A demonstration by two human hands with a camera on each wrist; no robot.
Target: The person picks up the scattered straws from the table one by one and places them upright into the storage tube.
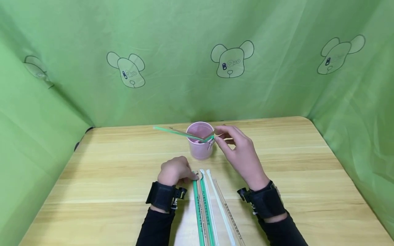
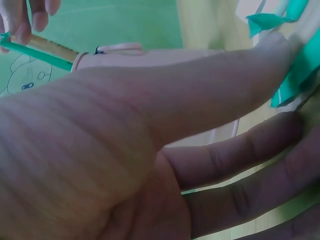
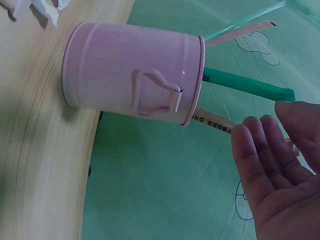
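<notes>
A pink pail (image 1: 201, 150) with a small side handle stands near the back of the table. Green and brown paper-wrapped straws stick out of it, leaning left and right; one is a green wrapped straw (image 3: 250, 85). My right hand (image 1: 241, 150) is beside the rim, its fingers loosely extended and its thumb at that green straw's tip. In front of the pail, my left hand (image 1: 176, 171) pinches the upper end of a green wrapped straw (image 2: 300, 70) between thumb and index finger. That straw lies in a row with others; the left fingertips are partly hidden in the head view.
Several wrapped straws lie lengthwise in front of me, among them a white wrapped straw (image 1: 220, 201) and a brown wrapped straw (image 1: 229, 212) fanned to the right. A green curtain (image 1: 178, 99) with bear drawings surrounds the wooden table (image 1: 117, 157) at the back and sides.
</notes>
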